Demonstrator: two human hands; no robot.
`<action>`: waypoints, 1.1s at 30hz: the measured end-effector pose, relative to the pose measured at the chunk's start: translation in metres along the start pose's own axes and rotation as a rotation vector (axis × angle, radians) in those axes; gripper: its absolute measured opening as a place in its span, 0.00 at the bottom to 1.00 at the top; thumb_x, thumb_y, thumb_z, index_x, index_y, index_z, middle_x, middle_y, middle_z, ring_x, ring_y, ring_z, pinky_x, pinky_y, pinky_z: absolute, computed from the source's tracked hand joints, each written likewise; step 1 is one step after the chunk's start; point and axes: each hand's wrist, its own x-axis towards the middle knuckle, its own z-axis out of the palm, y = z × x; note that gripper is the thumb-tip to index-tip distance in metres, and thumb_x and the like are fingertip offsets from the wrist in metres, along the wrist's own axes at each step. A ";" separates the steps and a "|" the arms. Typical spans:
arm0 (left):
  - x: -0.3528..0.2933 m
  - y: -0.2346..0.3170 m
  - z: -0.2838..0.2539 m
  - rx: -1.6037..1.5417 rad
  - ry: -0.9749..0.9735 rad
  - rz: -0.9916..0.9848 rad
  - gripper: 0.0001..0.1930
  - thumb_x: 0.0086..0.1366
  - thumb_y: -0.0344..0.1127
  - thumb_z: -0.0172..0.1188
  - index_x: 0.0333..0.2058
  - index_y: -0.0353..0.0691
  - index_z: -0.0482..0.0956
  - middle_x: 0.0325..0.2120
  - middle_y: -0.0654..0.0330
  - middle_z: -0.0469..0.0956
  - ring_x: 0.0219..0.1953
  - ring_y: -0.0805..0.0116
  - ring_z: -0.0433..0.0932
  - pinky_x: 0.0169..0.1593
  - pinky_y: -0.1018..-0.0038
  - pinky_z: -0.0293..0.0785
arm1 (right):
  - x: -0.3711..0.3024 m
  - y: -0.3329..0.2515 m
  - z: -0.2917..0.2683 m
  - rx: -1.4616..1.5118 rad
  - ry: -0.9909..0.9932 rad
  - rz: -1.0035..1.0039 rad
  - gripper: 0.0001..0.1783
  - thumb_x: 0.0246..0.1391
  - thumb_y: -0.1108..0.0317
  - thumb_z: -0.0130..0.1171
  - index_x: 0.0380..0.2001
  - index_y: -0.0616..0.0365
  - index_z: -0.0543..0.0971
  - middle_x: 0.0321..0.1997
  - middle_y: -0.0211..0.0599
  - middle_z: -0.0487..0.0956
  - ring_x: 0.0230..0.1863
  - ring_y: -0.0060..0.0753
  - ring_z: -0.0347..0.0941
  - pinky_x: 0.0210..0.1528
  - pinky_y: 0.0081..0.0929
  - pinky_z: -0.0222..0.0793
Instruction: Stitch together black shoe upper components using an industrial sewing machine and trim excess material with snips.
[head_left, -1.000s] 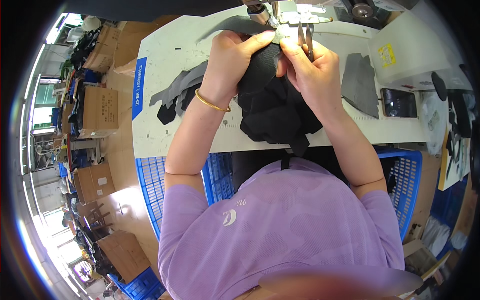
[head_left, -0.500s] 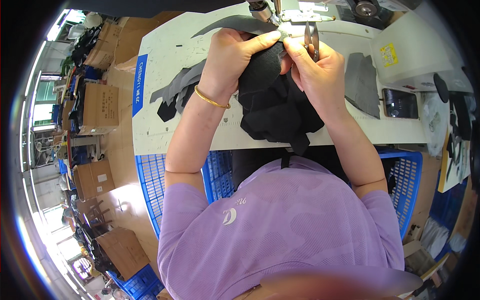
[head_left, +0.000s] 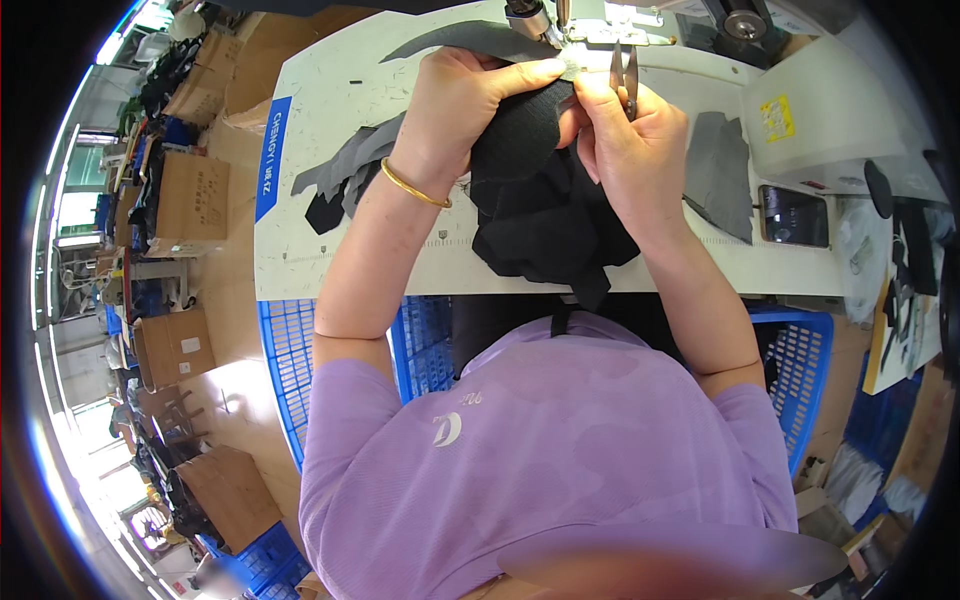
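Black fabric [head_left: 535, 215] hangs in folds over the front of the white sewing table [head_left: 350, 270]. At its top edge, near the needle area of a sewing machine [head_left: 540, 25], my left hand [head_left: 450, 105] pinches it between thumb and fingers. Close by on the right, my right hand [head_left: 640, 140] grips the same edge with thumb and forefinger. A small pair of scissors [head_left: 628, 75] is also tucked in that hand, blades pointing away from me. Behind my left hand lies a curved dark grey fabric strip [head_left: 460, 38]. The fingertips partly cover the held edge.
Overlapping grey fabric pieces [head_left: 350, 165] lie left of my forearm. On the right are another grey piece [head_left: 718, 175] and a phone [head_left: 795, 216]. Blue plastic baskets [head_left: 800, 370] stand below the table's front edge. Cardboard boxes [head_left: 190, 195] stand at the left.
The whole view has shifted slightly. Both hands keep their pinch on the black fabric by the needle area, with little visible movement.
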 end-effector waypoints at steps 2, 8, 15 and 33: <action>0.002 0.004 -0.004 0.011 -0.005 -0.055 0.10 0.56 0.28 0.68 0.35 0.28 0.82 0.30 0.56 0.83 0.26 0.74 0.79 0.31 0.80 0.76 | -0.001 0.000 0.004 0.025 0.004 0.004 0.21 0.63 0.63 0.51 0.17 0.61 0.76 0.12 0.28 0.75 0.13 0.12 0.63 0.17 0.17 0.56; 0.012 0.019 -0.020 0.113 -0.117 -0.158 0.10 0.56 0.27 0.67 0.38 0.33 0.84 0.32 0.57 0.83 0.30 0.73 0.81 0.35 0.79 0.77 | -0.003 0.003 0.012 0.097 -0.036 -0.008 0.16 0.64 0.66 0.50 0.24 0.63 0.77 0.15 0.30 0.77 0.12 0.12 0.63 0.15 0.16 0.56; 0.018 0.017 -0.018 0.129 -0.120 -0.106 0.09 0.56 0.26 0.66 0.37 0.32 0.83 0.31 0.57 0.83 0.31 0.73 0.81 0.36 0.80 0.76 | -0.003 -0.001 0.012 0.125 -0.036 0.018 0.15 0.63 0.65 0.51 0.27 0.65 0.79 0.16 0.32 0.78 0.12 0.11 0.62 0.14 0.15 0.55; 0.030 0.007 -0.011 0.071 0.041 -0.092 0.07 0.59 0.21 0.60 0.35 0.31 0.84 0.30 0.60 0.83 0.31 0.73 0.80 0.35 0.78 0.74 | -0.001 0.002 0.008 0.137 -0.032 0.033 0.13 0.61 0.67 0.52 0.28 0.65 0.80 0.16 0.31 0.78 0.11 0.10 0.61 0.13 0.15 0.53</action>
